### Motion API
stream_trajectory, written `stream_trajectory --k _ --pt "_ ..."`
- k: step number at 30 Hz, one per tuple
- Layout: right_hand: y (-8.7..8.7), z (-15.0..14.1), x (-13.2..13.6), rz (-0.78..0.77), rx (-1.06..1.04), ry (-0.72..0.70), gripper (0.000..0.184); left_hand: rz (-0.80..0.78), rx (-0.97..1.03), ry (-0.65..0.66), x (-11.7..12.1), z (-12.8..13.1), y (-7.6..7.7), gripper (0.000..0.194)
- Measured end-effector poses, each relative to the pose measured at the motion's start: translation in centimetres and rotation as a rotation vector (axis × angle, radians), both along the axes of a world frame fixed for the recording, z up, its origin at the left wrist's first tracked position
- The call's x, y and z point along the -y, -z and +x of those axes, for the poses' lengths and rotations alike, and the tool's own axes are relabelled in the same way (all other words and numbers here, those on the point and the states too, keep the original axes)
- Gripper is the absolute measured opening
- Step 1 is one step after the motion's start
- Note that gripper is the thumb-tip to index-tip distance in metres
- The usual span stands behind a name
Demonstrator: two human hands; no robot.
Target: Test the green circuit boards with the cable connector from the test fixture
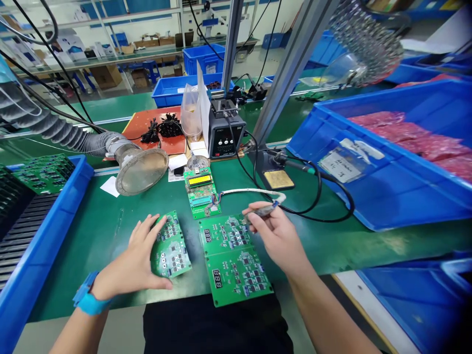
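My left hand (134, 263), with a blue wristband, is spread over a green circuit board (176, 250), fingers at its upper part and thumb by its lower edge. Whether it presses on the board I cannot tell. In my right hand (278, 233) is a grey pin probe (263, 210), its pins just above the upper right of a larger double circuit board (236, 263) with two three-digit displays. From the probe a white cable (250, 191) runs to a small green tester board (202, 194) with a lit yellow screen, lying behind the double board.
A fume hood nozzle (142, 169) hangs at left, above the bench. Blue bins stand on both sides: one (79, 182) with circuit boards, one (368, 182) with pink bags. Behind are a soldering station (225, 132), an iron stand (275, 174) and looping black cables.
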State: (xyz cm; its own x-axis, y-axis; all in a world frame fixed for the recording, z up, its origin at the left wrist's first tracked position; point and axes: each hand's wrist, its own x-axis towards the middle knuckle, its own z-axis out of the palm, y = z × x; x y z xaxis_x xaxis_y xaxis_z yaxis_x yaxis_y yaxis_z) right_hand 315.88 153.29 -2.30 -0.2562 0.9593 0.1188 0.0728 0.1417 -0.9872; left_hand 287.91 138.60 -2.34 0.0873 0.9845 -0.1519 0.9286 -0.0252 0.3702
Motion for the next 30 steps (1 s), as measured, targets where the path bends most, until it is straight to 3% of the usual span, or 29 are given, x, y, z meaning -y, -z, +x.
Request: stream_trajectory --k 4,7,10,13,15,19,30 --pt "0.4 -0.8 0.0 0.024 0.060 -0.022 0.023 -0.052 -0.059 -0.011 0.3 -1.6 3.3 0.126" --pt "0.6 -0.7 0.2 0.050 0.096 -0.024 0.020 -0.045 -0.080 -0.006 0.4 -1.6 4.0 0.123" --pt "0.8 -0.5 0.3 0.084 0.150 -0.023 0.019 0.096 -0.104 -0.035 0.0 0.2 3.0 0.114" --pt "0.8 -0.4 0.3 0.131 0.217 -0.028 0.019 0.292 -0.065 -0.050 -0.9 4.0 0.9 0.078" --pt "0.7 -0.4 0.3 0.162 0.241 -0.037 0.018 0.350 0.043 0.062 -1.5 7.0 -0.4 0.065" --pt "0.8 -0.6 0.3 0.209 0.242 -0.046 0.016 0.314 0.194 0.282 -2.3 11.3 -1.0 0.073" --pt "0.5 -0.8 0.3 0.166 0.199 -0.060 0.007 0.274 0.193 0.316 -2.8 11.8 -0.2 0.046"
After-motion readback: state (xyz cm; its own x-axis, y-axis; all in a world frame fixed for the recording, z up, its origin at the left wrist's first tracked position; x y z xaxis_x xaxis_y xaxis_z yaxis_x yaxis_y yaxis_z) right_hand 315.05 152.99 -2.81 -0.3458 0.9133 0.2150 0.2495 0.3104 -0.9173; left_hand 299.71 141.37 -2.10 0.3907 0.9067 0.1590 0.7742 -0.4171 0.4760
